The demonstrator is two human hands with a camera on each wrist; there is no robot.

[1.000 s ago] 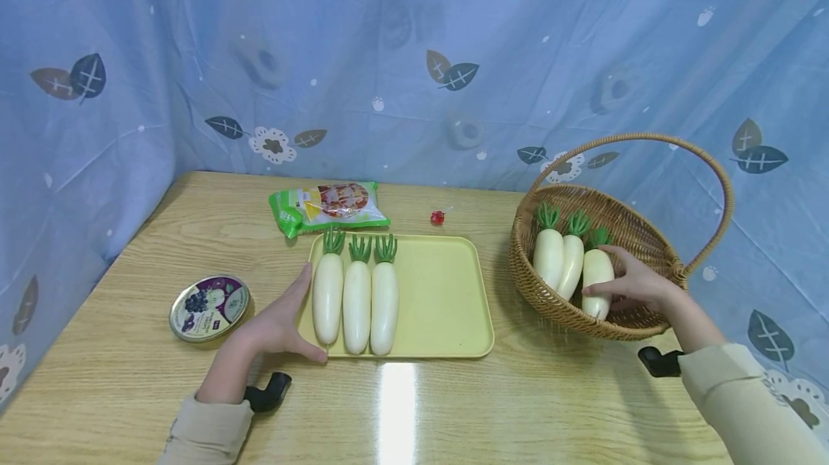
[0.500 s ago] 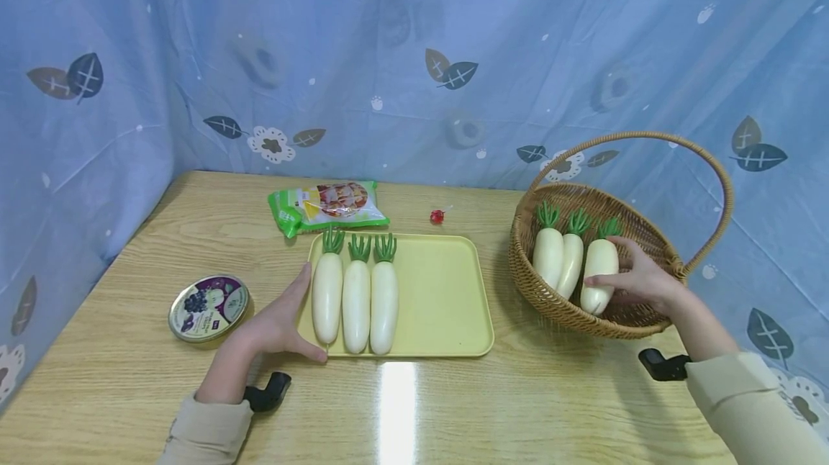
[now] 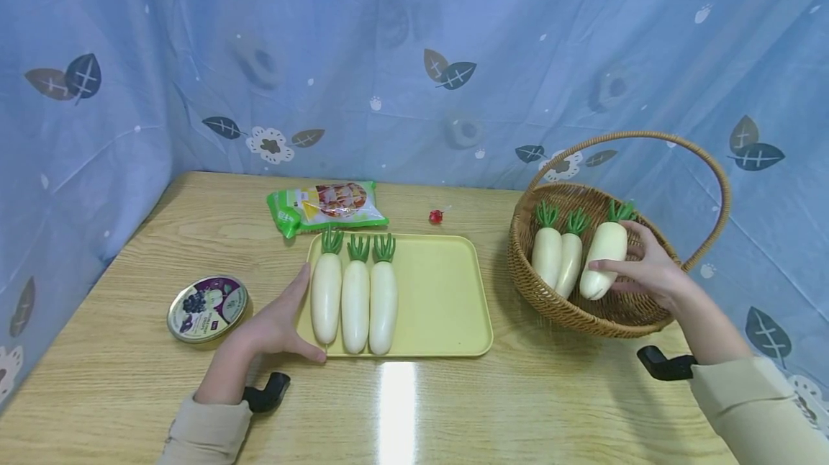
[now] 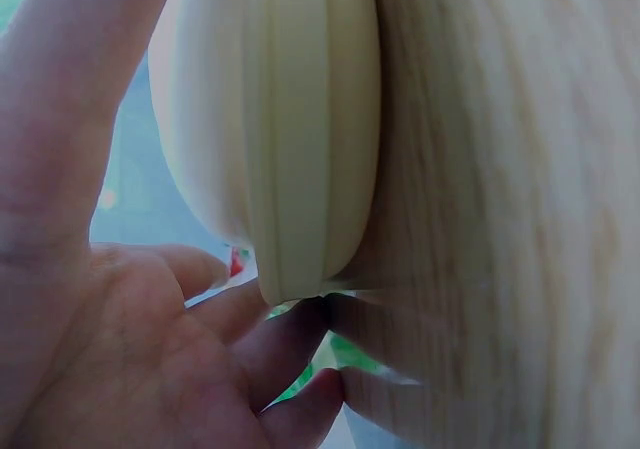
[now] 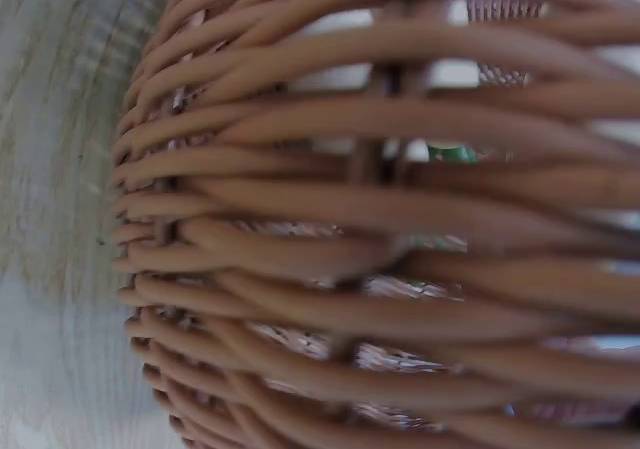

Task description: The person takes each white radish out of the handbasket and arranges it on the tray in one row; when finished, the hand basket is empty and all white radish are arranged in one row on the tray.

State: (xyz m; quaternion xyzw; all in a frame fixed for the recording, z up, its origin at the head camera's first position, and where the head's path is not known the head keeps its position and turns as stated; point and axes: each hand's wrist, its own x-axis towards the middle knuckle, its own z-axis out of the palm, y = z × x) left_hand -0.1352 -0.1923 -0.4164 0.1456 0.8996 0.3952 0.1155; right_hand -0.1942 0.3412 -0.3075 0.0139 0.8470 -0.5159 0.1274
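Note:
In the head view my right hand (image 3: 655,274) holds a white radish (image 3: 604,256) with a green top, thumb on one side and fingers on the other. This radish is tilted inside the wicker basket (image 3: 557,312), beside two more radishes (image 3: 547,255). Only the woven basket wall (image 5: 300,204) fills the right wrist view, which hides that hand. At the left, my left hand (image 3: 275,322) lies with thumb and fingers spread along the edge of a yellow tray (image 3: 443,299). Three white radishes (image 3: 355,307) lie side by side on it. Fingertips touch the tray rim (image 4: 300,139) in the left wrist view.
A green-and-white food bag (image 3: 333,206) lies behind the tray. To its right is a small red wrapped candy (image 3: 436,217). A round tin (image 3: 207,309) stands left of my left hand. The basket's tall handle (image 3: 648,135) arches over its opening; a blue curtain (image 3: 388,76) hangs behind.
My right hand has shifted the radish to the right and upward inside the basket, away from the other two, and it leans more. The left hand and tray stay in place.

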